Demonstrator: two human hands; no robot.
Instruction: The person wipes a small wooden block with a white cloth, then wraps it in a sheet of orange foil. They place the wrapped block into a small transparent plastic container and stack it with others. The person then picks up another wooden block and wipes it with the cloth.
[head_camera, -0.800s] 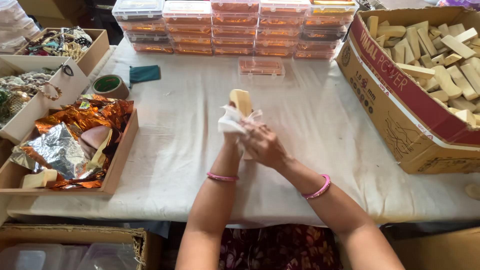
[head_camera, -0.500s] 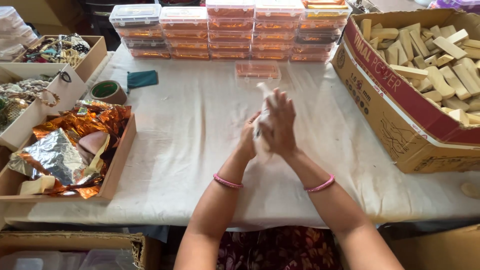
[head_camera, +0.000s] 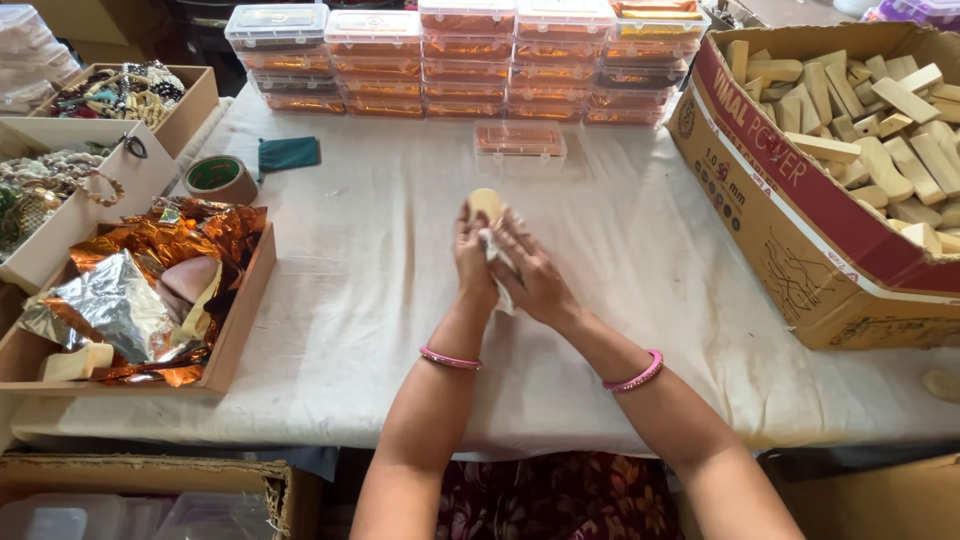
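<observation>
A bench (head_camera: 380, 300) draped in a creased off-white cloth fills the middle of the frame; its front edge runs across the lower part, with cardboard boxes and a patterned dark fabric showing below it.

At the centre, the left hand (head_camera: 472, 262) has its grip closed around a pale, smooth wooden block (head_camera: 487, 204) with a rounded top, standing upright just above the cloth. The right hand (head_camera: 530, 275) presses a crumpled white cloth (head_camera: 497, 258) against the block's side, its grip closed on that cloth. Both wrists wear thin pink bangles.

Along the top edge sit rows of clear, flat plastic boxes (head_camera: 470, 55) stacked several high, with orange contents glowing through; one single clear box (head_camera: 519, 140) lies alone just in front of them.

At the right, a large brown cardboard carton (head_camera: 800, 250) with a red band and printed lettering on its side is heaped with more pale wooden blocks (head_camera: 860, 100), long and blunt-ended.

At the left, a shallow wooden tray (head_camera: 240, 330) holds crinkled copper and silver foil (head_camera: 130, 290). Above it, open boxes (head_camera: 150, 170) hold beaded jewellery. A roll of tape (head_camera: 220, 176) and a small teal pouch (head_camera: 288, 153) lie on the cloth near the upper left.
</observation>
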